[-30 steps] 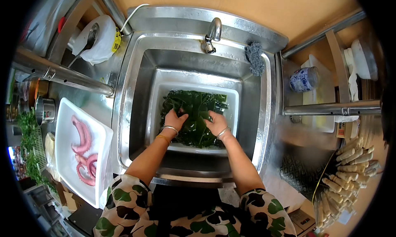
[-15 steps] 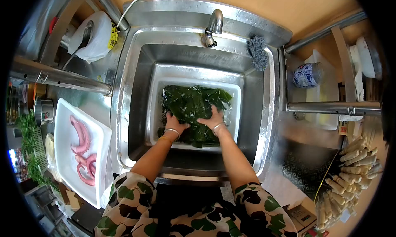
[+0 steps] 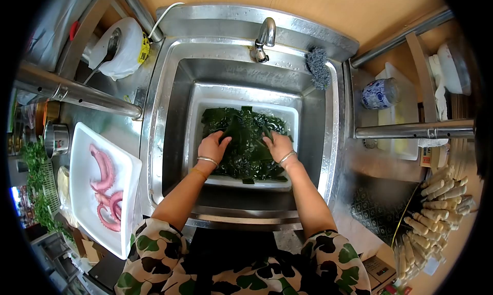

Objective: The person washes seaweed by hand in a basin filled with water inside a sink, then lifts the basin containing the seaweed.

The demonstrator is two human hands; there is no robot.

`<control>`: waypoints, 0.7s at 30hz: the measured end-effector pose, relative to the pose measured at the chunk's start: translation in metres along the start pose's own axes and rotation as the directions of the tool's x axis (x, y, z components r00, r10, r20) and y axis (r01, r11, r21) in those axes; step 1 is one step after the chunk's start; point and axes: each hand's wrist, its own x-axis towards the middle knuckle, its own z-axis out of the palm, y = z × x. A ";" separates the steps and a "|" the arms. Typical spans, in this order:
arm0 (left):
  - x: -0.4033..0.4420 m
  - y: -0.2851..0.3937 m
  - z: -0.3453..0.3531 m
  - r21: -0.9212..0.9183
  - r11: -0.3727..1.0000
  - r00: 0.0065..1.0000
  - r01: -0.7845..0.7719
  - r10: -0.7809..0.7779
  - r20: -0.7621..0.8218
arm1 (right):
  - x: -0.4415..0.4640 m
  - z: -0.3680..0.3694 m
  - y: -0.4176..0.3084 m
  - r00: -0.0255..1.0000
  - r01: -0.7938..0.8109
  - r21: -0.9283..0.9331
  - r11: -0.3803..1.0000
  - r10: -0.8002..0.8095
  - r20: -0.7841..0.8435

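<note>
Dark green kelp [image 3: 244,151] lies in water in a white tub [image 3: 295,159], which sits inside the steel sink [image 3: 177,156]. At the left side of the kelp, my left hand [image 3: 213,147] is closed on a sheet of it, with a fold standing up between thumb and fingers. My right hand [image 3: 279,146] grips another part of the kelp on the right side, thumb toward the middle. Some fingertips of both hands are hidden by the leaves. Each wrist wears a bracelet.
A faucet [image 3: 266,38] and a grey scouring pad [image 3: 318,68] are at the sink's back rim. To the left, a white tray [image 3: 82,192] holds pink octopus tentacles [image 3: 105,171]. Wooden-handled tools [image 3: 434,213] stand at right, below a steel rail [image 3: 411,131].
My hands have moved apart and slightly up, going from spread fingers to gripping the kelp. The kelp is rearranged, with a fold now raised by the left hand.
</note>
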 end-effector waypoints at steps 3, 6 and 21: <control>0.001 0.021 -0.025 -0.041 0.997 0.998 0.062 -0.062 0.005 | 0.008 -0.009 0.003 0.994 0.031 -0.101 0.994 -0.020 0.111; 0.013 0.016 -0.011 0.104 0.993 0.992 -0.055 0.043 0.116 | 0.021 -0.006 -0.014 0.995 0.097 -0.382 0.919 -0.100 0.014; 0.020 0.024 -0.013 0.105 0.969 0.936 0.223 -0.243 0.254 | 0.019 0.056 0.025 0.994 0.043 -0.182 0.982 -0.060 -0.089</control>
